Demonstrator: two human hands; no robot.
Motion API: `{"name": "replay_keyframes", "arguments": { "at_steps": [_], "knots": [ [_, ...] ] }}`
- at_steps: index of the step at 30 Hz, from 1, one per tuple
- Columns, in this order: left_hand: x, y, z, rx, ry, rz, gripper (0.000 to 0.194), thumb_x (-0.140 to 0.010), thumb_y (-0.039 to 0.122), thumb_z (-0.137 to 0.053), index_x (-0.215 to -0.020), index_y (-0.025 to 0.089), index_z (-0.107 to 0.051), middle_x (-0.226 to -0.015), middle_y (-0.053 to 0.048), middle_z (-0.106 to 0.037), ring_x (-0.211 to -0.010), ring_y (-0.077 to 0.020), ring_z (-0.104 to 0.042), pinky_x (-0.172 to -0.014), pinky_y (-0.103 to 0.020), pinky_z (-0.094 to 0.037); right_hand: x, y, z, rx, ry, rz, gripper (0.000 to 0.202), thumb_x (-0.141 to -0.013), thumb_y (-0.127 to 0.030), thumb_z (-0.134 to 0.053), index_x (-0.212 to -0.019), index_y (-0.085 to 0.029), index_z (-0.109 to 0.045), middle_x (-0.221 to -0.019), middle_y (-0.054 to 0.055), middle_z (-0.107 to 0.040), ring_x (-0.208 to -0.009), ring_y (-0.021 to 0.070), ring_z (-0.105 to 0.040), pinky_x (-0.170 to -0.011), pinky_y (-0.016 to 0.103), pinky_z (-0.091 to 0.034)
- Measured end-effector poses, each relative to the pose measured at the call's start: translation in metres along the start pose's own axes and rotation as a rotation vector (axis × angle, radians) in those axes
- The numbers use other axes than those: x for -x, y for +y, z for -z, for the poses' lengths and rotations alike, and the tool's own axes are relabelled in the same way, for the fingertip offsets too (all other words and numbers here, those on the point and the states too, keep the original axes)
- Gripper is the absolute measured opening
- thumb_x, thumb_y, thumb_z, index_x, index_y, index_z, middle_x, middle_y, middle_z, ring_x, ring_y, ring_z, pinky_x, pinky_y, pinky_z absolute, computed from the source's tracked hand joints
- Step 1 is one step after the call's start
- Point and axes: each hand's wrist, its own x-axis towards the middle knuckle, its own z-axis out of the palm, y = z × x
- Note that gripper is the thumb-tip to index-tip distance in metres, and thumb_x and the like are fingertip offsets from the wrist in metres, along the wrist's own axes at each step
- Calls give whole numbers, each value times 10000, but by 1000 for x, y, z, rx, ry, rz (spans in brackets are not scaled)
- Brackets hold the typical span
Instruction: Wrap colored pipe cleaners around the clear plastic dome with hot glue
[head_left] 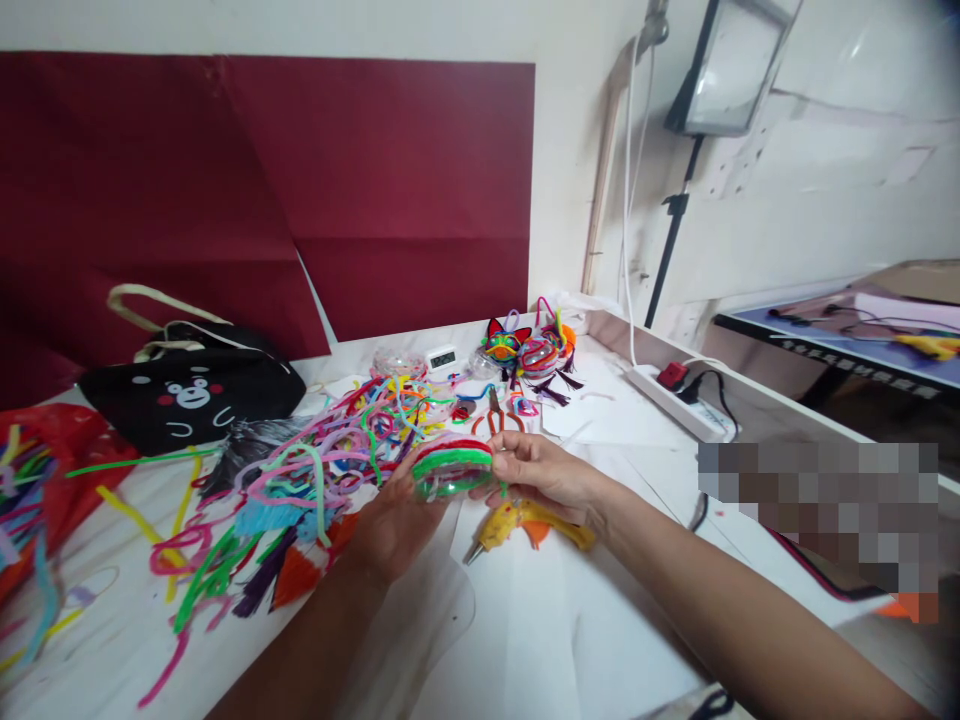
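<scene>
Between both hands is a clear plastic ball (454, 474), banded with red, white and green pipe cleaners. My left hand (405, 522) cradles its left side and underside. At its right edge, the fingers of my right hand (536, 468) pinch the end of the pipe cleaner band. A yellow glue gun (517, 522) lies on the white table just under my right hand, nozzle pointing to the lower left. Beyond the ball rest orange-handled pliers (494, 415). A tangled heap of colourful pipe cleaners (330, 470) spreads beside my left hand.
Decorated balls with tassels (540, 355) sit at the back, near a small digital display (442, 360). A black bag (195, 385) and a red plastic bag (82, 500) stand at left. On the right are a power strip (682, 405) and a raised table edge (787, 450).
</scene>
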Motion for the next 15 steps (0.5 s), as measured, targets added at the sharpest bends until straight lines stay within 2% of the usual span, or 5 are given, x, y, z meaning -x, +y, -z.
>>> {"name": "replay_keyframes", "arguments": {
  "at_steps": [5,10,15],
  "knots": [
    [-3,5,-3,-76,-1,-27,385,-753,330,-703,-1119,232,-638,-1104,-56,-713,-1139,-287,-599,-984,-434,-441,0,-4,2,2,30,75,508,-535,-409,-900,-846,-162,-585,-718,-18,-679,-677,152,-695,-661,275,-557],
    [-5,10,-2,-216,127,-112,275,-759,232,-716,-1026,227,-651,-1020,-33,-718,-988,-201,-654,-873,-311,-486,0,-6,7,52,86,173,441,-588,-356,-883,-867,-160,-602,-740,-12,-676,-702,132,-666,-693,269,-540],
    [-8,9,-2,-275,191,-140,255,-759,215,-712,-1010,202,-667,-1023,-54,-721,-1026,-216,-647,-935,-339,-472,-2,-5,9,89,112,219,424,-614,-356,-865,-881,-163,-600,-762,-4,-663,-745,139,-652,-744,299,-536]
  ]
}}
